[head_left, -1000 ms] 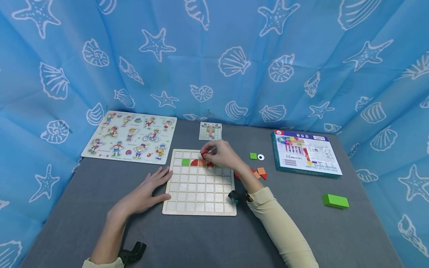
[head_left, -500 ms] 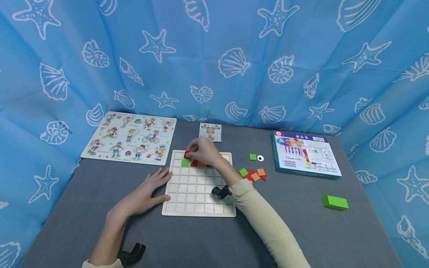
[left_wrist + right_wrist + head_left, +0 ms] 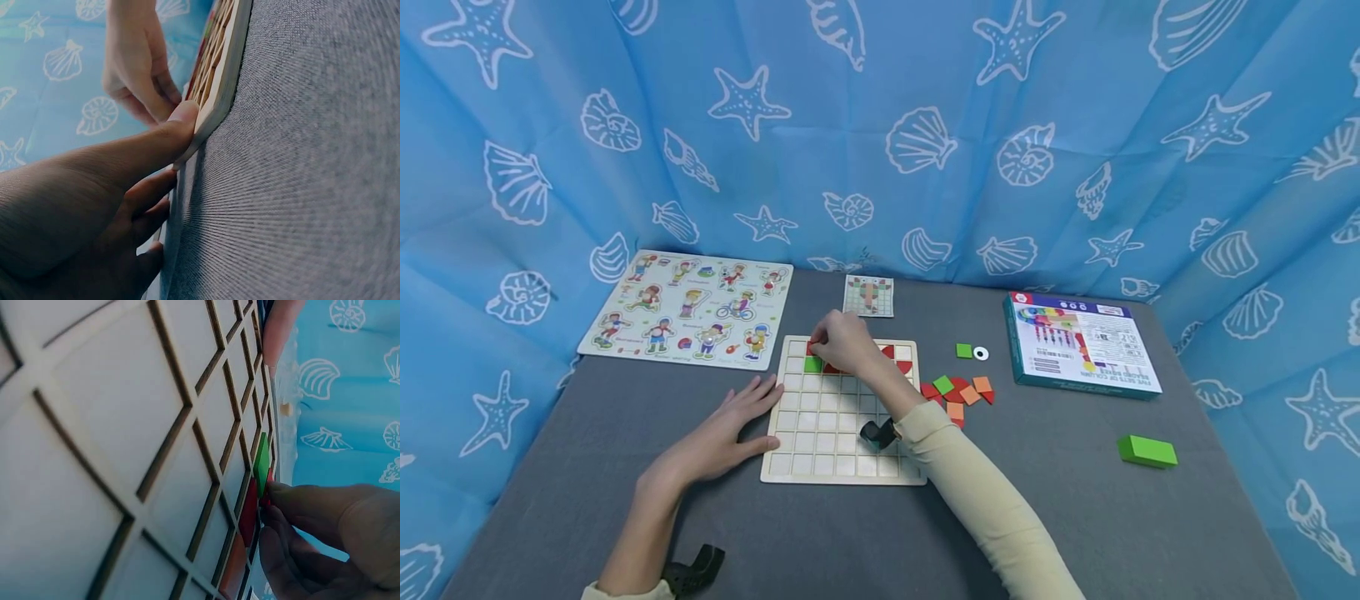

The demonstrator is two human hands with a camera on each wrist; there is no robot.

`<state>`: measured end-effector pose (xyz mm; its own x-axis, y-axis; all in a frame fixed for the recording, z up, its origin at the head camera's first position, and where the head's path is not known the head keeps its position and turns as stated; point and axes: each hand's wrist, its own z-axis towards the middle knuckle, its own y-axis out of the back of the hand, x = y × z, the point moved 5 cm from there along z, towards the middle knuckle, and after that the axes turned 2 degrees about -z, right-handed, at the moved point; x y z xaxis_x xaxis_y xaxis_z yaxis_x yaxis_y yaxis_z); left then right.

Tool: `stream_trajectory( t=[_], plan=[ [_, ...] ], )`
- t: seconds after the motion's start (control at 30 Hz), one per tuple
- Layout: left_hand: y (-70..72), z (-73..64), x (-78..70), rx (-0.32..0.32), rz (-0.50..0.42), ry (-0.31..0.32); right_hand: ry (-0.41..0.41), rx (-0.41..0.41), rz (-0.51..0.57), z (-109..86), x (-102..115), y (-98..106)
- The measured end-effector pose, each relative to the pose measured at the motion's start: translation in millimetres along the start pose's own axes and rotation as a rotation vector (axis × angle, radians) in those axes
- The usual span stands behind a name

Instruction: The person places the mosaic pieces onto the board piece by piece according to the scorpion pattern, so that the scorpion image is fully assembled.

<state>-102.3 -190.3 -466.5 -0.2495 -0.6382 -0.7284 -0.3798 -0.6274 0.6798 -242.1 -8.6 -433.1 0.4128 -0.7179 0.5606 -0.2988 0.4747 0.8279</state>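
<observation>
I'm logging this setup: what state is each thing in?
Grid board, flat, partly filled
Left hand, touching grid board's left edge, fingers spread
Right hand, pinching red piece
Red piece, in fingertips, unclear whether seated
Green tile, set in a cell
Loose pieces, scattered right of grid board
Pattern card, pattern showing
Puzzle board, flat, pictures up
Box, flat, seems closed
Green block, lying alone
White ring, flat

lettering on the flat box (image 3: pixel 1082 346), head view: the title, set in capitals and inverted to the viewer, reads "five sets of column", and its second line, blurred at this scale, is probably "beaded boxes". the purple band (image 3: pixel 1092 308) along the box's far edge carries a row of three round white signs, their content illegible. the captions printed on the picture board (image 3: pixel 713 290) are too small to read.
</observation>
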Motion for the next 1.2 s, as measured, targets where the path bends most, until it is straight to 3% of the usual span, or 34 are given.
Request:
stream_trajectory(
  t=[0.3,0.6,0.87,1.03,1.2],
  plan=[
    [-8.3,2.7,23.2,-0.015,0.005,-0.03,0.026,-0.017,0.069,-16.5,-6.5,14.0],
    [0.6,1.9,-1.8,0.034,-0.005,0.039,0.031,-0.036,0.188,-62.4,-34.6,51.6],
    [0.4,2.2,-3.1,0.045,0.003,0.046,-0.062,0.007,0.055,-110.1,-71.1,77.3],
    [0.8,1.7,-3.1,0.044,-0.003,0.045,-0.149,0.082,-0.04,-127.7,-93.6,75.8],
    [0.2,2.4,-3.2,0.044,0.002,0.046,-0.178,0.085,-0.058,-135.0,-106.5,69.8]
  ],
)
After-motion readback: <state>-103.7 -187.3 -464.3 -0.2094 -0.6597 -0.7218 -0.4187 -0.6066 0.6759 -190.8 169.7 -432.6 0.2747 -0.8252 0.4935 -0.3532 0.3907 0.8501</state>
